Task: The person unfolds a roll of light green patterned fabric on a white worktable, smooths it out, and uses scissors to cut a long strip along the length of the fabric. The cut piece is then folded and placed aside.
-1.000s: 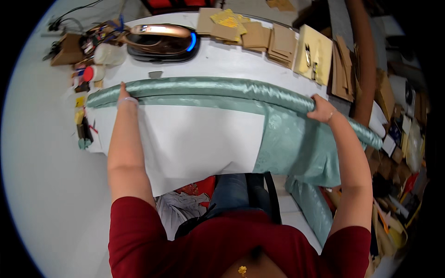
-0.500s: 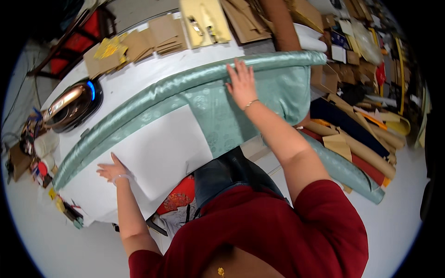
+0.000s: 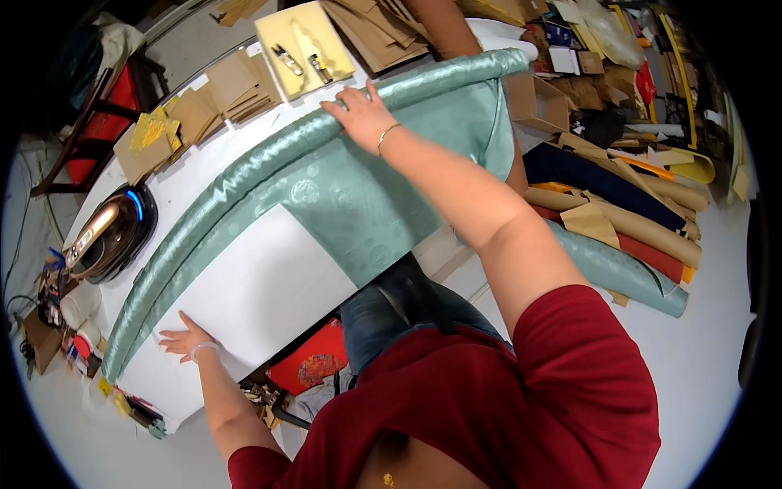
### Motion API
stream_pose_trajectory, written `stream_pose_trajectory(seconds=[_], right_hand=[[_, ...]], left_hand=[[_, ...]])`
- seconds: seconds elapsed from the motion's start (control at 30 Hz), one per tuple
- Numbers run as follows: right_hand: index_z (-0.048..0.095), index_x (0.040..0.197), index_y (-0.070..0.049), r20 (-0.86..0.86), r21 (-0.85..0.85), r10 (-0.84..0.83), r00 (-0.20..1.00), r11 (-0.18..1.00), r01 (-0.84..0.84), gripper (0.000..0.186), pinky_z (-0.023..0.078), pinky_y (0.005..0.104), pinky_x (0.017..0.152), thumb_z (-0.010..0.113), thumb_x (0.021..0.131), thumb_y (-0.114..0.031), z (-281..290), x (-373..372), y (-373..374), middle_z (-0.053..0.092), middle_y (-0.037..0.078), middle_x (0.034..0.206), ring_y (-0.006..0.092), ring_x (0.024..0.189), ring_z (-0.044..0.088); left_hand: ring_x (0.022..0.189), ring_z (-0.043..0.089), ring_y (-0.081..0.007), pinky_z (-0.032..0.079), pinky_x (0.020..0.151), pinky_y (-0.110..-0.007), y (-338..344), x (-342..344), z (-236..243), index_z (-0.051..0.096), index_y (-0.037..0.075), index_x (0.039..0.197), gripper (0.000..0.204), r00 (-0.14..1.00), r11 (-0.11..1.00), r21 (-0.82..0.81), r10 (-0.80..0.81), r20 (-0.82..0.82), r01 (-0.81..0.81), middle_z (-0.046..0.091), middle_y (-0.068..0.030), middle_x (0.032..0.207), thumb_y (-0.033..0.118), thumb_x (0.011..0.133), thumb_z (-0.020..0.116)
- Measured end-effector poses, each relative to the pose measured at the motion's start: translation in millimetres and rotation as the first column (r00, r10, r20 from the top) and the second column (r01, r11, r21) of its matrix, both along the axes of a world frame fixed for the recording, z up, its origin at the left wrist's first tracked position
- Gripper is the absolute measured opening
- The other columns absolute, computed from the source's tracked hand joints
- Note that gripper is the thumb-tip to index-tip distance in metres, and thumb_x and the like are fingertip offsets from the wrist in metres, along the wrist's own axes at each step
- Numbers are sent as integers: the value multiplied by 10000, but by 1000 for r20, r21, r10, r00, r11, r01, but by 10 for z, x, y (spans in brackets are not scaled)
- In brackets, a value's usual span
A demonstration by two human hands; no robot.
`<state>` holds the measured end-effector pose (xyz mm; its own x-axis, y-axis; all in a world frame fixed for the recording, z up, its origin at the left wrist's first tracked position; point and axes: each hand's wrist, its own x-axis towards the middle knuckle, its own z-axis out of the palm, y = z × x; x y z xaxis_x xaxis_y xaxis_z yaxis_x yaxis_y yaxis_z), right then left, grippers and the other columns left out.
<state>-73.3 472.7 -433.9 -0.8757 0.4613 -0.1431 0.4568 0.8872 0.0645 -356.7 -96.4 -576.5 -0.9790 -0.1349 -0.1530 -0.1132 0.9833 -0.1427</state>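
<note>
A length of pale green patterned fabric (image 3: pixel 371 208) lies across the table, its far side wound into a long roll (image 3: pixel 244 171) that runs from near left to far right. My right hand (image 3: pixel 358 116) rests on top of this roll with fingers apart. On the left half of the fabric lies a white sheet (image 3: pixel 261 277), probably paper. My left hand (image 3: pixel 187 338) is spread flat by the sheet's left end, fingers stretched out and gripping nothing.
A dark iron (image 3: pixel 110 232) with a lit blue band stands at left on the white table (image 3: pixel 167 387). Beyond the roll are brown cardboard pieces (image 3: pixel 236 81) and a yellow pad (image 3: pixel 297 33) carrying small tools. At right, several fabric rolls (image 3: pixel 627 269) and boxes (image 3: pixel 538 102) crowd the floor.
My right hand has slid left along the roll. The roll and fabric look straighter and shifted left, partly because the view has turned. My left hand stays flat by the white sheet.
</note>
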Motion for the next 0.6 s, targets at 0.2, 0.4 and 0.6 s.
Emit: stream_pose_trajectory(seconds=[0.2,0.4,0.6], right_hand=[[554,1378,-198,-209,33,-117,971,991,127,483,398,524,1095,609,901,-152,-2,-22,100,560,139,1355,335,1240,560],[439,1483,-121,-331,28,-104,938,992,120,721,345,517,1144,709,823,-15,-13,267,-136,419,209,1520,389,1385,420],[405,1511,-109,-397,-132,-254,882,967,219,736,335,451,1186,675,840,25,211,654,-414,366,200,1573,383,1424,389]], left_hand=[[1558,87,-349,147,1178,-659,-51,70,118,144,23,1605,946,992,993,-12,-119,52,120,106,-162,1689,680,978,408],[1546,109,-385,204,1187,-633,171,880,414,183,30,1602,890,949,963,58,-268,168,262,97,-228,1671,602,983,468],[1543,104,-396,213,1198,-603,376,1217,667,138,57,1614,917,929,975,75,-220,297,207,47,-234,1673,618,972,476]])
